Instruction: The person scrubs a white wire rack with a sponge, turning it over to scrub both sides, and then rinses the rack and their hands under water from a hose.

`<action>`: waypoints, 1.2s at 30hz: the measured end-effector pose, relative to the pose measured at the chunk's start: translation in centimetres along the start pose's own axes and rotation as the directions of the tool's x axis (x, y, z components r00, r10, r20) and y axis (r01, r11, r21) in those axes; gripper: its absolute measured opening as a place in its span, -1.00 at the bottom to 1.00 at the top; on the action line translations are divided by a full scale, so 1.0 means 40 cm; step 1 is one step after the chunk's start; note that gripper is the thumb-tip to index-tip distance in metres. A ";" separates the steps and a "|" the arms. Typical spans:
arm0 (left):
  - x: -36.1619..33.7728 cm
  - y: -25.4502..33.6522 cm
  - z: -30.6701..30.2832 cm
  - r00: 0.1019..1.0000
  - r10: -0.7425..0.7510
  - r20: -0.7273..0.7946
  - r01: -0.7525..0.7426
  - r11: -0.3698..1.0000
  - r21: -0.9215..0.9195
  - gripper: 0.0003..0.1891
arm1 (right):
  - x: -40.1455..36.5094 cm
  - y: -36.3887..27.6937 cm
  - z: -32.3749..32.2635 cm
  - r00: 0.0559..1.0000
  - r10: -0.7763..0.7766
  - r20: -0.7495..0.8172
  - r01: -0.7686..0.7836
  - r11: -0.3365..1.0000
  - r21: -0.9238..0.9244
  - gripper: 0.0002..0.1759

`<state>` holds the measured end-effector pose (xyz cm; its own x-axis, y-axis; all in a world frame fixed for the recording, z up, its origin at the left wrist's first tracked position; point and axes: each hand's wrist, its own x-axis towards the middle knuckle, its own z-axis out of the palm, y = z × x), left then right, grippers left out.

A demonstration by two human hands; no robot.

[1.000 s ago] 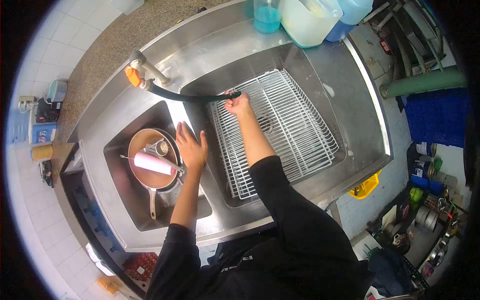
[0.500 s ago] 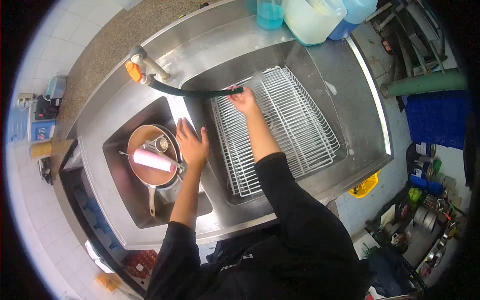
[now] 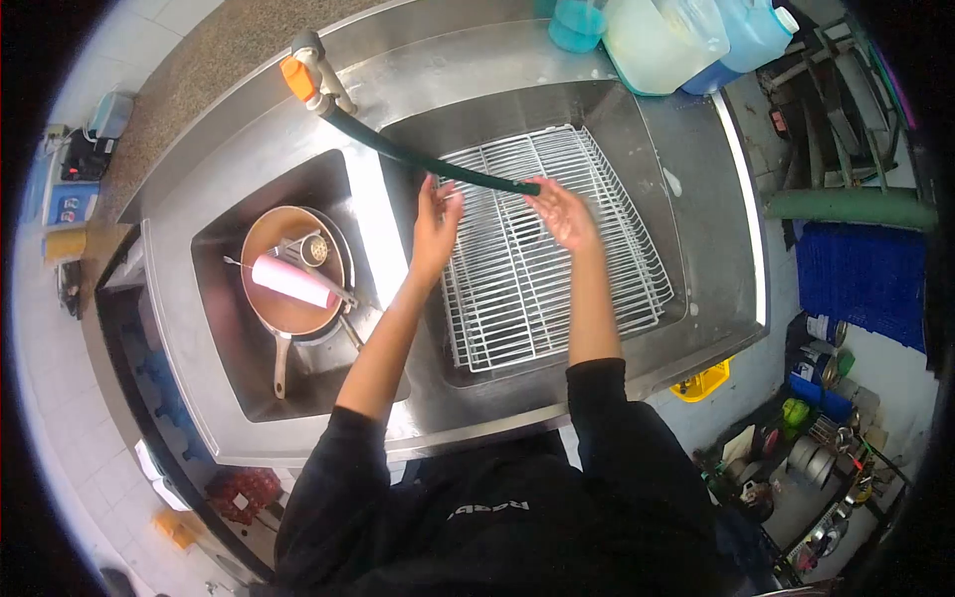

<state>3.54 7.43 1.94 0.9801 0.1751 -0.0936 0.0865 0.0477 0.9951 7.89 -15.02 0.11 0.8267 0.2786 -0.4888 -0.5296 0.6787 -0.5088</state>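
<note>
A dark green hose [image 3: 428,164] runs from the tap with the orange handle [image 3: 297,77] out over the right basin. My right hand [image 3: 565,217] pinches the hose near its free end. Just below the hose, my left hand [image 3: 436,227] is raised at the basin's left edge with its fingers apart, holding nothing. Under both hands a white wire rack [image 3: 537,289] lies in the right basin. The left basin holds a brown pan [image 3: 261,310] with a pink and white cylinder [image 3: 291,280] and a metal strainer [image 3: 314,250] in it.
At the back right of the counter stand a cup of blue-green liquid [image 3: 577,25], a large pale jug [image 3: 665,45] and a blue jug [image 3: 746,45]. A blue crate [image 3: 861,294] and a yellow basket [image 3: 702,382] are on the right, beyond the sink.
My left hand has lifted off the divider between the basins and moved right, toward the hose. My right hand has carried the hose end to the right. The camera view has shifted slightly.
</note>
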 end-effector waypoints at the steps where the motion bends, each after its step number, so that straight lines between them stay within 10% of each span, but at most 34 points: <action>1: 0.023 0.078 0.045 0.963 -0.265 -0.050 0.234 0.913 -0.336 -0.48 | 0.007 -0.007 -0.010 0.999 -0.029 0.031 0.029 1.000 -0.001 -0.58; 12: 0.066 0.052 0.043 0.969 -0.246 0.029 0.245 0.937 -0.249 -0.86 | -0.066 -0.070 -0.173 0.906 -0.173 -0.386 0.194 0.981 0.015 -0.51; 17: 0.010 0.017 -0.057 0.975 -0.111 -0.195 0.179 0.907 0.380 -0.72 | -0.079 -0.044 -0.106 0.938 -0.227 -0.264 0.109 0.911 -0.398 -0.54; 21: -0.003 0.029 -0.044 0.978 -0.035 -0.206 0.149 0.805 0.574 -0.69 | -0.056 0.017 -0.021 0.996 -0.085 0.026 0.066 0.522 -0.851 -0.56; 24: -0.008 0.039 -0.017 0.968 -0.098 -0.232 0.181 0.912 0.369 -0.65 | -0.036 0.076 0.052 0.932 -0.007 0.362 0.362 0.056 -0.931 -0.57; 26: -0.025 -0.042 -0.024 0.960 -0.086 -0.266 0.141 0.971 0.194 -0.69 | -0.054 0.106 0.130 0.962 -0.003 0.273 0.256 -0.332 -0.908 -0.60; 28: -0.084 -0.074 -0.021 0.949 -0.106 -0.298 0.124 0.991 0.040 -0.71 | -0.005 0.150 0.121 0.957 0.149 0.250 0.266 -0.094 -0.959 -0.61; 29: -0.137 -0.101 -0.014 0.955 0.053 -0.292 0.070 0.915 0.397 -0.73 | 0.018 0.175 0.111 0.942 0.224 0.249 0.249 0.028 -0.968 -0.62; 33: -0.385 -0.210 0.047 0.980 -0.070 -0.186 0.196 0.493 0.848 -0.42 | 0.025 0.274 0.156 0.867 0.272 0.417 0.416 0.063 -0.907 -0.61; 36: -0.428 -0.161 0.052 0.953 -0.108 -0.281 0.291 0.578 0.763 -0.36 | -0.010 0.280 0.215 0.848 0.417 0.327 0.382 -0.053 -0.923 -0.58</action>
<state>-13.41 2.07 -2.82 0.8749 0.4386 -0.2056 0.4711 -0.6716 0.5719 3.26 -1.69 0.69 0.5424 0.7417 -0.3945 0.1685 -0.5561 -0.8139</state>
